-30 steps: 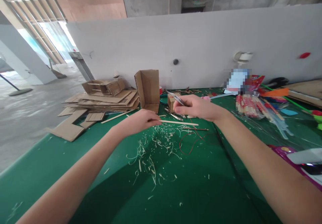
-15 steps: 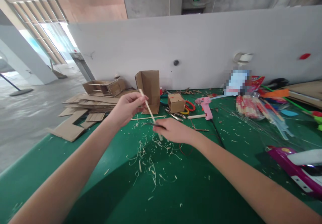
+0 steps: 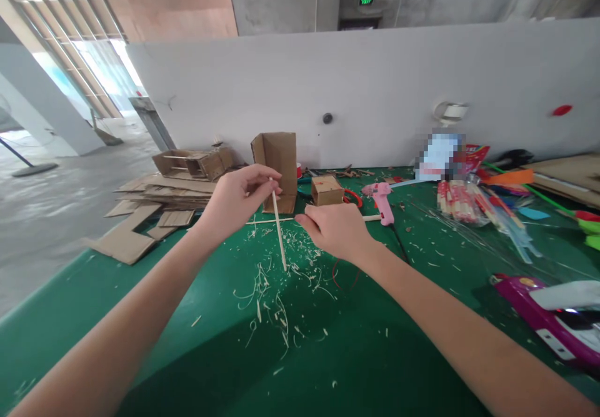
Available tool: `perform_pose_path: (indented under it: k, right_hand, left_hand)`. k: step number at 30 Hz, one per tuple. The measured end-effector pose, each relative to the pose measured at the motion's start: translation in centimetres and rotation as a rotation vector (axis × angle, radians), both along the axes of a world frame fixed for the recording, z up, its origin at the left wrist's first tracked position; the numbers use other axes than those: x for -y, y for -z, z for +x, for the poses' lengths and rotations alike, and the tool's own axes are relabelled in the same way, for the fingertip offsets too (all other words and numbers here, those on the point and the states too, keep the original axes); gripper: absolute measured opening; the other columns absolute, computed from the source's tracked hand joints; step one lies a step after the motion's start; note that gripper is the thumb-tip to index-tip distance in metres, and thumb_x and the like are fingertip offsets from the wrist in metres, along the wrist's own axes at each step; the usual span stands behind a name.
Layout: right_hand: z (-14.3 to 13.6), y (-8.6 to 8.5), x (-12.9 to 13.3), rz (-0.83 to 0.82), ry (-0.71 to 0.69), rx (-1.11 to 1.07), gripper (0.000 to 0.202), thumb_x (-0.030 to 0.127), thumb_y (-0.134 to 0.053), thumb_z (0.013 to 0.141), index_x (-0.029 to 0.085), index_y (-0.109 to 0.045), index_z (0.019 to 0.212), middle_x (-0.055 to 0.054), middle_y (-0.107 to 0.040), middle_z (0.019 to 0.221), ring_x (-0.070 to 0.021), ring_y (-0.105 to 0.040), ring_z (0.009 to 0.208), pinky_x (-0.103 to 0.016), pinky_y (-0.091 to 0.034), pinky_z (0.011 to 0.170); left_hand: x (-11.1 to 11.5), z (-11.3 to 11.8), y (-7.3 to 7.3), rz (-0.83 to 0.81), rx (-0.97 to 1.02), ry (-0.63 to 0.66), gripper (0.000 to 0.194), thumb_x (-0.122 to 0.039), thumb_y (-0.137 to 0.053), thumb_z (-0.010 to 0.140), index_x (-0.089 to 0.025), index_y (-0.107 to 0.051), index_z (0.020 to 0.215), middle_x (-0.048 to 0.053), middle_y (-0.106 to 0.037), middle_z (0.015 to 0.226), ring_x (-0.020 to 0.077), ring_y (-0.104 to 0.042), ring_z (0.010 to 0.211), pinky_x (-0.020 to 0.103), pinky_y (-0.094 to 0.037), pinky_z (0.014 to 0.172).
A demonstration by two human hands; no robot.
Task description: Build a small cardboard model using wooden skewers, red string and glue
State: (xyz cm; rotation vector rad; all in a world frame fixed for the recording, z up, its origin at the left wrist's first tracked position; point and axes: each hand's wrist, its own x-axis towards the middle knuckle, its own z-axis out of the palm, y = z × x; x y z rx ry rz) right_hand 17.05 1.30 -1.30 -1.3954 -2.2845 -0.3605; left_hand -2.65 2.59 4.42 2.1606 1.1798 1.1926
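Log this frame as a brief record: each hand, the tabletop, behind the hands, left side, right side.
Left hand: holds a thin, pale wooden stick, slanting downward
Right hand: right of the stick, apart from it; any held item unclear
Tabletop: green surface, curled pale shavings
Behind hands: small brown cardboard box, pink glue gun
Left side: stacked flat brown cardboard
Right side: purple-and-white device

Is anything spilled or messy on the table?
Yes, pale shavings are strewn in loose curls and crumbs across the middle of the green table, near the stick in the left hand. They look messy because they're scattered instead of gathered up.
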Motion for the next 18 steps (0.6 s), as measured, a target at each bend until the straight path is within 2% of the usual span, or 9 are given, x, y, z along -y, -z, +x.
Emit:
perform_pose_path:
  k: [4,8,12,15,18]
  right_hand:
    - [0.0,-1.3,0.3,0.054,0.009,0.038,0.054,0.049,-0.022,0.098,0.020,-0.065,0.082,-0.003,-0.065,0.062,-0.0128,-0.050,0.052,-0.029,-0.011,0.051]
    - [0.7,-3.2,-0.1,0.146,0.072,0.106,0.056,0.048,-0.021,0.098,0.020,-0.067,0.084,-0.005,-0.067,0.065,-0.0149,-0.053,0.054,-0.029,-0.012,0.052]
    - [1.1,-4.3,-0.2,0.130,0.091,0.142,0.055,0.048,-0.022,0.098,0.020,-0.069,0.088,-0.006,-0.068,0.067,-0.0162,-0.055,0.055,-0.030,-0.013,0.053]
    - [0.9,-4.0,0.0,0.103,0.106,0.114,0.054,0.048,-0.023,0.098,0.021,-0.069,0.092,-0.006,-0.069,0.070,-0.0166,-0.055,0.056,-0.030,-0.015,0.053]
    - [0.5,-2.0,0.3,0.054,0.106,0.125,0.056,0.049,-0.022,0.098,0.019,-0.069,0.088,-0.008,-0.068,0.069,-0.0176,-0.057,0.056,-0.030,-0.017,0.053]
  left_hand:
    - [0.5,1.4,-0.4,-0.022,0.047,0.029,0.017,-0.025,-0.057,0.086,-0.017,-0.065,0.099,0.005,-0.075,0.085,0.0169,-0.071,0.080,0.029,-0.056,0.075]
    - [-0.1,2.6,-0.6,0.028,-0.019,0.075,0.016,-0.024,-0.055,0.086,-0.018,-0.068,0.091,0.004,-0.074,0.084,0.0155,-0.070,0.080,0.026,-0.055,0.071]
    - [-0.6,3.0,-0.7,0.031,-0.045,0.105,0.017,-0.024,-0.053,0.087,-0.019,-0.069,0.092,0.003,-0.075,0.088,0.0164,-0.070,0.085,0.027,-0.054,0.074]
    - [-0.4,2.9,-0.7,0.043,-0.064,0.098,0.018,-0.025,-0.053,0.087,-0.019,-0.070,0.091,0.003,-0.075,0.090,0.0169,-0.070,0.086,0.028,-0.054,0.075]
    - [-0.1,2.8,-0.7,0.046,-0.072,0.093,0.021,-0.026,-0.051,0.088,-0.019,-0.070,0.092,0.003,-0.075,0.091,0.0169,-0.069,0.085,0.028,-0.053,0.073]
